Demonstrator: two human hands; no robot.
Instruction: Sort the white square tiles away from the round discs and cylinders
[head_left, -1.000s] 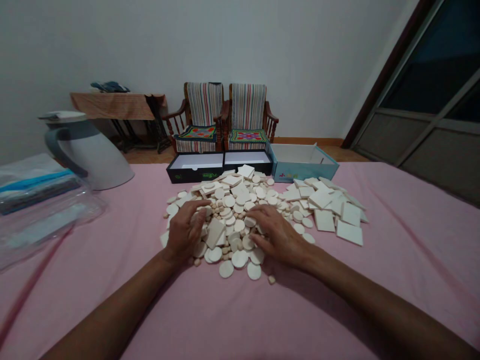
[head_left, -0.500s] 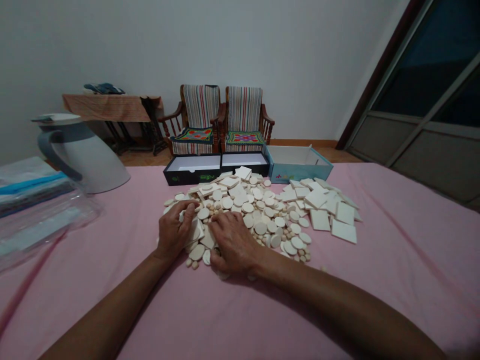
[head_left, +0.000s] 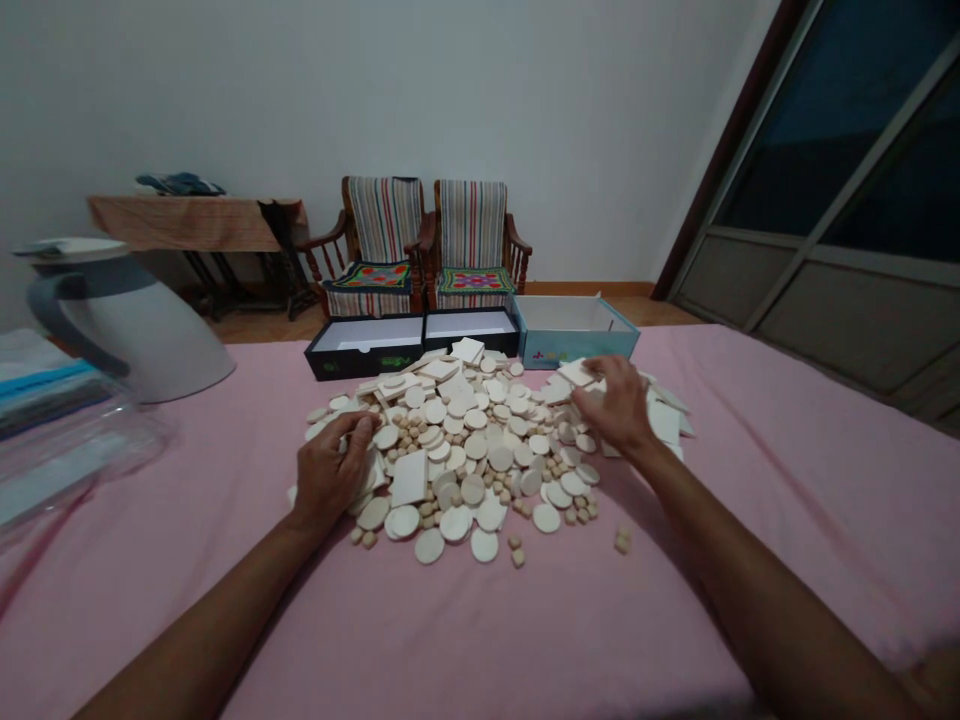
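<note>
A wide heap of pale wooden pieces (head_left: 476, 447) spreads before me, with round discs, square tiles and small cubes mixed together. My left hand (head_left: 334, 465) rests at the heap's left edge, fingers curled and thumb drawn in; whatever lies inside its grip is hidden. Over the group of square tiles on the right, my right hand (head_left: 619, 400) has thumb and fingers at a white square tile (head_left: 576, 373). Its palm covers part of that group, and more square tiles (head_left: 664, 420) show beyond the wrist. A larger square tile (head_left: 409, 478) lies on the discs between my hands.
Behind the heap stand two black open boxes (head_left: 367, 362) and a light blue box (head_left: 577, 348). A grey and white jug (head_left: 161, 335) and clear plastic packaging (head_left: 82, 465) are at the left. Loose cubes (head_left: 622, 540) lie on the pink cloth (head_left: 450, 640).
My right hand has moved from the heap's near middle to the square tiles at the right, uncovering discs and cubes. My left hand stays at the left edge. The view has shifted slightly.
</note>
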